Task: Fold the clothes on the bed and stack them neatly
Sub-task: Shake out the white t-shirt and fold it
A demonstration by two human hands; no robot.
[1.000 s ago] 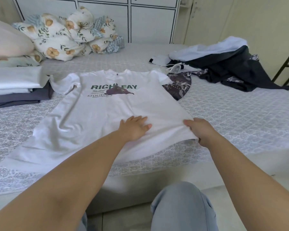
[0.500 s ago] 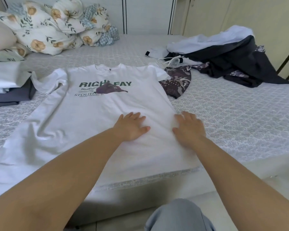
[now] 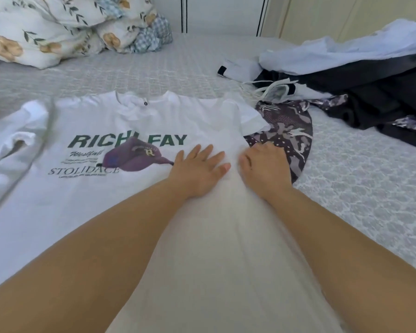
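A white T-shirt [image 3: 87, 203] with green "RICH FAY" lettering and a purple cap print lies face up on the bed, collar pointing away from me. My left hand [image 3: 197, 169] rests flat on it, fingers spread, just right of the print. My right hand [image 3: 264, 167] is at the shirt's right side edge below the sleeve, with curled fingers and thumb pinching the fabric. A raised fold of cloth runs between my two hands toward me. The left sleeve [image 3: 17, 140] is crumpled.
A patterned purple garment [image 3: 288, 138] lies partly under the shirt's right sleeve. A heap of dark and pale blue clothes [image 3: 370, 75] fills the far right of the grey quilted bedspread [image 3: 370, 183]. Floral pillows [image 3: 58, 27] are piled at the far left.
Both hands slid up the shirt away from me, toward the print. The right hand went from lying flat to pinching the side edge. The view moved closer and lower.
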